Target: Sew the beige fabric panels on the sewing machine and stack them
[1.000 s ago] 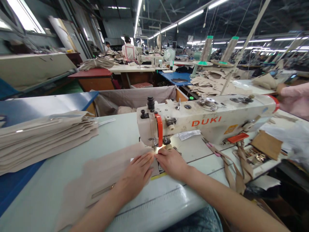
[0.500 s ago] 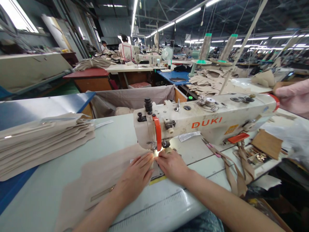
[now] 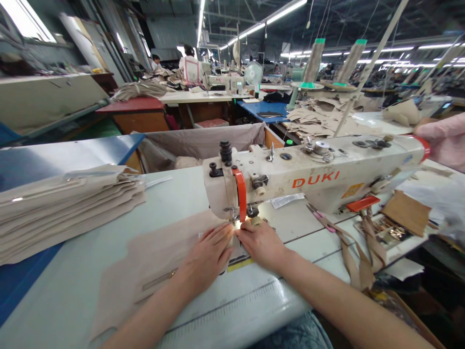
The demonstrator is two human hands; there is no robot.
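A flat beige fabric piece (image 3: 160,242) lies on the pale table, its inner end under the presser foot of a white sewing machine (image 3: 272,177) with a red guard. A slot with a metal zipper pull (image 3: 172,274) is set into the fabric. My left hand (image 3: 209,252) rests flat on the fabric, fingers stretched toward the lit needle area. Just right of the needle, my right hand (image 3: 259,242) is closed, with thumb and forefinger pinching at the fabric's edge. The fingertips hide most of the stitching spot and what exactly they grip.
Stacked beige pieces (image 3: 69,208) lie at left. Scissors (image 3: 319,217), beige strips (image 3: 358,257) and a tray of metal parts (image 3: 388,230) lie at right. Behind the machine stands a cloth-lined bin (image 3: 203,140). A pink sleeve (image 3: 445,140) shows at the far right.
The view has shifted slightly, so the machine sits a little higher and further right in the picture. Both hands keep nearly the same place beside the needle.
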